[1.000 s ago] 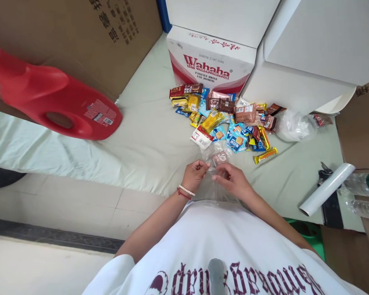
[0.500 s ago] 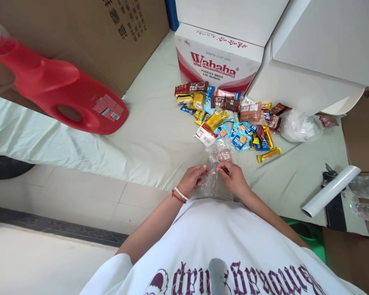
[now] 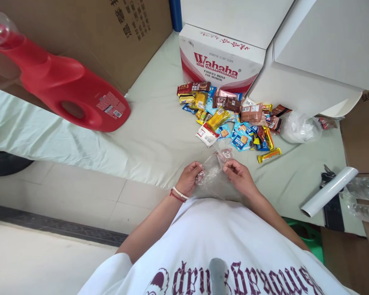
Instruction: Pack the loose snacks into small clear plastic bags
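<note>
Close to my shirt front I hold a clear plastic bag (image 3: 214,174) stretched between both hands. My left hand (image 3: 188,178) is closed on its left side, with thumb and fingers pinched together. On the other side, my right hand (image 3: 238,175) pinches the plastic between thumb and forefinger. A pinkish-brown printed patch (image 3: 226,154) shows at the far end of the bag; I cannot tell whether it is printing or a packet inside. Just beyond lies a heap of small wrapped snacks (image 3: 218,119), among them blue biscuit packets (image 3: 240,140) and a white-and-red packet (image 3: 207,135).
Behind the snacks stands a Wahaha water carton (image 3: 219,61). A large red detergent bottle (image 3: 76,92) is at the left. On the right are a crumpled white plastic bag (image 3: 301,128), a white roll (image 3: 330,191), keys (image 3: 327,176) and clear bottles (image 3: 361,188). The cloth-covered surface (image 3: 150,157) ends near me.
My hands have moved apart, the right one outward to the right, and the clear bag is now spread wider between them. The snacks stay in place; the view has shifted slightly.
</note>
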{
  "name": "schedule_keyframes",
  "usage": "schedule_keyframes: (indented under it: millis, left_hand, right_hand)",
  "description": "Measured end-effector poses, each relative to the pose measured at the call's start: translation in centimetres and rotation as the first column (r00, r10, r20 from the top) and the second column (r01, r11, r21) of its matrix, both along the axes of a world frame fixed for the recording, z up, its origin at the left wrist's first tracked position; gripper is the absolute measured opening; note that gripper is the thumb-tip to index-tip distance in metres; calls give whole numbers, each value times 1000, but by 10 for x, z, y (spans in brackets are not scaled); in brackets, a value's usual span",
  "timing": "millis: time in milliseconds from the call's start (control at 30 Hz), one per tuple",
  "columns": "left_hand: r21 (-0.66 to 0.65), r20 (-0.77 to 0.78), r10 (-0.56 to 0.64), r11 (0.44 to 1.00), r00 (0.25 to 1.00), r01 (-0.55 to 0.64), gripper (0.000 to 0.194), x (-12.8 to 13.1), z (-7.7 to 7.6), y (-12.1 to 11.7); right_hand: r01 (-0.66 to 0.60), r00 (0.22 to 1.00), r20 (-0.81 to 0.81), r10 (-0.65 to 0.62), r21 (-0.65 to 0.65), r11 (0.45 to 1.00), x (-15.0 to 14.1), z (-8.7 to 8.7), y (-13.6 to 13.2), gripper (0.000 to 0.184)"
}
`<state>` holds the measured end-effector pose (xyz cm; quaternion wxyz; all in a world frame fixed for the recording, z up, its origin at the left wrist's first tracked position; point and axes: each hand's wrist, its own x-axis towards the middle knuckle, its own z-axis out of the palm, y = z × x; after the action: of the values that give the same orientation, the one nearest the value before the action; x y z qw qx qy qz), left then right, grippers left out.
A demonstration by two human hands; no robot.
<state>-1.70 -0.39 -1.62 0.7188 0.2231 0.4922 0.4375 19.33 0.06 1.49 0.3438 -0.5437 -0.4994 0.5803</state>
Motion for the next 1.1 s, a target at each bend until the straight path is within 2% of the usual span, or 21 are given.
schedule_keyframes:
  millis: [100, 200, 267, 333, 400, 433, 500, 533, 567, 633, 667, 700, 733, 767, 833, 867, 900, 967, 1033, 1067, 1100]
  left_hand:
    - [33, -20, 71, 997, 997, -71, 44, -11, -1, -2]
    - [65, -88, 134, 990, 987, -128, 41, -28, -6, -11]
    - [69, -173, 105, 993, 979, -95, 38, -41, -12, -21]
    - [61, -292, -2, 998, 957, 21, 33, -54, -15, -28]
    - [98, -488, -77, 985, 869, 142, 32, -64, -13, -29]
    - [142, -600, -69, 971, 797, 192, 34, -67, -9, -26]
    - [251, -775, -5, 915, 632, 315, 36, -66, 3, -15]
    - [291, -819, 10, 868, 573, 402, 34, -62, 11, -8]
    - [315, -838, -8, 809, 546, 496, 33, -57, 18, -1]
    - [335, -829, -121, 674, 546, 658, 38, -41, 31, 10]
    - [339, -817, -179, 619, 548, 709, 43, -33, 35, 13]
    - [344, -806, -215, 588, 551, 732, 47, -26, 38, 13]
    - [350, -799, -217, 590, 561, 727, 48, -20, 38, 12]
    - [365, -793, -181, 624, 582, 691, 44, -17, 38, 8]
    - [430, -765, -42, 709, 642, 559, 31, -17, 33, -5]
    - [473, -739, 15, 723, 673, 503, 26, -19, 29, -13]
    - [515, -711, 39, 709, 703, 482, 23, -23, 26, -21]
    - [573, -682, -4, 618, 732, 537, 27, -28, 19, -35]
    - [569, -716, -41, 543, 696, 617, 44, -28, 12, -44]
    - [550, -745, -25, 541, 666, 636, 56, -25, 9, -45]
    - [528, -771, 3, 562, 637, 637, 62, -21, 7, -45]
  right_hand:
    - [114, 992, -52, -115, -11, 993, 16, -1, -9, 31]
    - [238, 969, -49, -241, -50, 970, 47, -9, -27, 34]
    - [222, 975, 25, -221, -118, 968, 71, -17, -40, 38]
    - [145, 985, 126, -121, -208, 967, 93, -22, -50, 44]
    - [145, 974, 203, -96, -243, 959, 109, -21, -53, 51]
    - [188, 963, 234, -137, -212, 959, 114, -18, -51, 54]
    - [259, 931, 282, -230, -69, 963, 117, -8, -42, 56]
    - [231, 927, 300, -225, 13, 973, 115, -2, -35, 54]
    - [146, 932, 323, -166, 83, 986, 110, 5, -29, 53]
    - [-145, 919, 387, 72, 162, 976, 97, 16, -20, 58]
    - [-291, 885, 422, 196, 174, 941, 89, 20, -17, 63]
    - [-403, 842, 456, 289, 175, 898, 81, 22, -16, 65]
    - [-467, 806, 486, 339, 170, 867, 74, 22, -17, 59]
    - [-486, 788, 507, 350, 164, 858, 67, 20, -18, 46]
    - [-412, 814, 503, 290, 147, 899, 58, 13, -24, 19]
    - [-339, 848, 471, 244, 128, 932, 55, 9, -27, 18]
    - [-259, 886, 421, 195, 102, 960, 53, 5, -30, 22]
    - [-111, 950, 298, 96, 32, 993, 50, 0, -34, 30]
    - [-10, 978, 208, 17, -34, 999, 46, -2, -34, 36]
    - [15, 984, 180, -5, -54, 998, 44, -1, -33, 38]
    - [25, 987, 158, -15, -65, 998, 42, 0, -32, 39]
